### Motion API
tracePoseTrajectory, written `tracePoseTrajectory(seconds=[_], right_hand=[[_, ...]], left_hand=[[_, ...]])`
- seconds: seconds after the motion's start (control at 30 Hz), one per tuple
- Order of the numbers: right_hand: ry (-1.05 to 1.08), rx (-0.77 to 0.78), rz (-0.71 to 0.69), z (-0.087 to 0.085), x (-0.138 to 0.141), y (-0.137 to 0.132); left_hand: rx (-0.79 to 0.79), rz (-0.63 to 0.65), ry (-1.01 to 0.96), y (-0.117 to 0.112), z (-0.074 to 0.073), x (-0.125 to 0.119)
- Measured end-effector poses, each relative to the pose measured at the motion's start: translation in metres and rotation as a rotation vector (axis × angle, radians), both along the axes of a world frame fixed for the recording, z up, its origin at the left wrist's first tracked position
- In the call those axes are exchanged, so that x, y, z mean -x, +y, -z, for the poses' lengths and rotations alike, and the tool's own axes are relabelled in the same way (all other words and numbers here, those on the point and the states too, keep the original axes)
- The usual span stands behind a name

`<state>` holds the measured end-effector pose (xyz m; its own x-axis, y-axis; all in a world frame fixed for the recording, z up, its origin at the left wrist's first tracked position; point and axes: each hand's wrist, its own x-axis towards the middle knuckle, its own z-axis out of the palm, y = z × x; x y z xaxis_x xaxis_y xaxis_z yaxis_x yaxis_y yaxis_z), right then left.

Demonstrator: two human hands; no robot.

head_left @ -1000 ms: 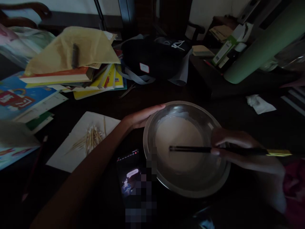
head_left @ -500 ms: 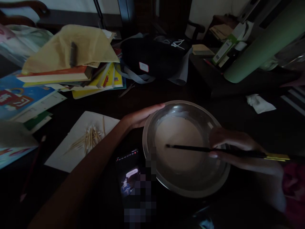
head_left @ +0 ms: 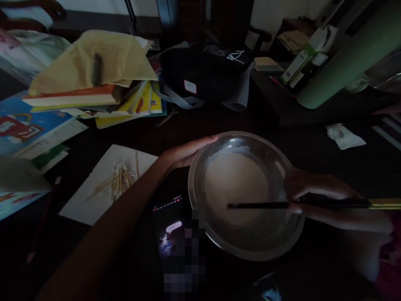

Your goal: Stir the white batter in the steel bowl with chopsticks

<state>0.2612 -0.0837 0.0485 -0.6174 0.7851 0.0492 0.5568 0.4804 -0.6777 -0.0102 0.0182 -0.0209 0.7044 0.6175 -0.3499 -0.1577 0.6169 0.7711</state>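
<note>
A round metal bowl (head_left: 247,249) with a pale, cloudy liquid (head_left: 234,184) stands in the middle. My left hand (head_left: 191,151) holds its far left side, fingers along the outside and the tips at the rim; the thumb is hidden. Over the bowl's right rim, my right hand (head_left: 319,190) pinches a thin black stick with a gold end (head_left: 260,205). I cannot tell whether it is a chopstick or a brush. Its dark tip is at the liquid, and the gold end points right.
Several cotton swabs (head_left: 120,182) lie on white paper (head_left: 78,209) at left, beside my forearm. A lit phone (head_left: 169,234) lies left of the bowl. Behind are stacked books (head_left: 75,97), a black bag (head_left: 203,75), a green cylinder (head_left: 332,75) and a crumpled tissue (head_left: 346,137).
My right hand has moved right and slightly nearer to me, so the stick's tip has shifted right and lower across the liquid. My left hand stays on the bowl.
</note>
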Motion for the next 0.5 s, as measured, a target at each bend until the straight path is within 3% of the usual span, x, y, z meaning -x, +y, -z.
tracePoseTrajectory(seconds=[0.07, 0.13, 0.27, 0.37, 0.5], right_hand=[[0.017, -0.032, 0.021, 0.006, 0.006, 0.002], [-0.037, -0.070, 0.131, 0.006, 0.003, 0.003], [-0.111, -0.086, 0.260, -0.008, -0.015, 0.004], [-0.058, 0.006, 0.131, -0.014, -0.021, 0.006], [-0.019, 0.064, -0.069, -0.003, -0.007, 0.009]], left_hand=[[-0.001, 0.006, -0.004, 0.000, 0.000, 0.000], [-0.006, 0.014, -0.026, -0.001, 0.000, 0.000], [-0.003, 0.033, -0.046, -0.001, 0.000, 0.001], [-0.011, 0.027, -0.043, 0.000, 0.001, 0.001], [0.007, 0.034, -0.008, 0.000, 0.002, 0.001]])
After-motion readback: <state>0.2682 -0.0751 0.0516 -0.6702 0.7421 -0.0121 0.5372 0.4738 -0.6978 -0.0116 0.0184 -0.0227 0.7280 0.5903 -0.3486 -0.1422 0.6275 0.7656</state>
